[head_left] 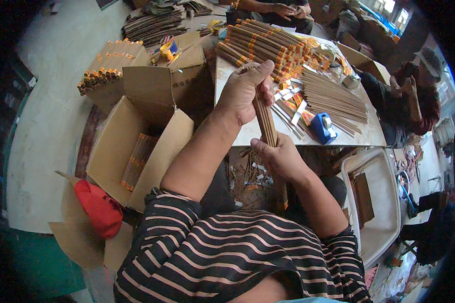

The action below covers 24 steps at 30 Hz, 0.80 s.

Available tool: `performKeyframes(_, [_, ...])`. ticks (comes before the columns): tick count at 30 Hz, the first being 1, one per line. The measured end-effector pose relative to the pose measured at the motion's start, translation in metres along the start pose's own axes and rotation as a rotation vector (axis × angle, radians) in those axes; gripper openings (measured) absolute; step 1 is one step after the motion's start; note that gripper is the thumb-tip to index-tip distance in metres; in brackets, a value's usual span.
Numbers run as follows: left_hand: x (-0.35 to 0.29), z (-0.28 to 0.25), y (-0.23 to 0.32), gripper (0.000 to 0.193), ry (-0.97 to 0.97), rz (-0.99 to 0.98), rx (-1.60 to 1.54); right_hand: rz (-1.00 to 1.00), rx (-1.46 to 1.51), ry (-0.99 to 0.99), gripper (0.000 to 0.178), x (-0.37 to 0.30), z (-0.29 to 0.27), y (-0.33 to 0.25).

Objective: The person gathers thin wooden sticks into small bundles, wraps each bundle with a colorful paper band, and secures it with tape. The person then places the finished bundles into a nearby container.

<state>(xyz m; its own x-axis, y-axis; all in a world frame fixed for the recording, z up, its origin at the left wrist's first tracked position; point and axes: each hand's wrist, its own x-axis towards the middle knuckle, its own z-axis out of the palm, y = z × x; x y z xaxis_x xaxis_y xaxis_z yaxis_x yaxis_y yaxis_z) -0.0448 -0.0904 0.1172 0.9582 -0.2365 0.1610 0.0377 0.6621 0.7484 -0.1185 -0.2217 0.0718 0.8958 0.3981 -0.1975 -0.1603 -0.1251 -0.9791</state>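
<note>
A slim bundle of brown incense sticks (266,120) slants between my two hands, over the near edge of the white table (245,137). My left hand (241,92) is closed round its upper end. Lower down, my right hand (282,157) grips the same bundle, thumb across the front. Loose incense sticks (333,98) lie fanned on the table, right of my left hand. Beside them are white paper strips (299,112) and a blue tape dispenser (324,128). Behind is a stack of incense bundles (268,43) wrapped with red and yellow labels.
An open cardboard box (172,146) with wrapped bundles inside stands at my left, a red cloth (98,208) near it. More bundles (111,63) rest on a box farther back. A white plastic tub (395,202) is at my right. Other people sit across the table and at the right.
</note>
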Motion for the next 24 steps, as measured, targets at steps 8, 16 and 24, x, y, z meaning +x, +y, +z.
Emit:
performKeyframes(8, [-0.012,0.024,-0.005,0.030,-0.050,-0.019,-0.049,0.118,0.058,-0.103,0.027,-0.026,-0.013,0.001])
performKeyframes(16, [-0.029,0.056,-0.013,0.027,-0.160,-0.011,0.006,-0.236,0.084,-0.082,0.032,-0.019,-0.020,0.002])
performKeyframes(24, [-0.042,0.063,-0.031,0.030,-0.060,0.131,0.192,-0.218,-0.060,0.151,0.022,-0.024,-0.014,0.001])
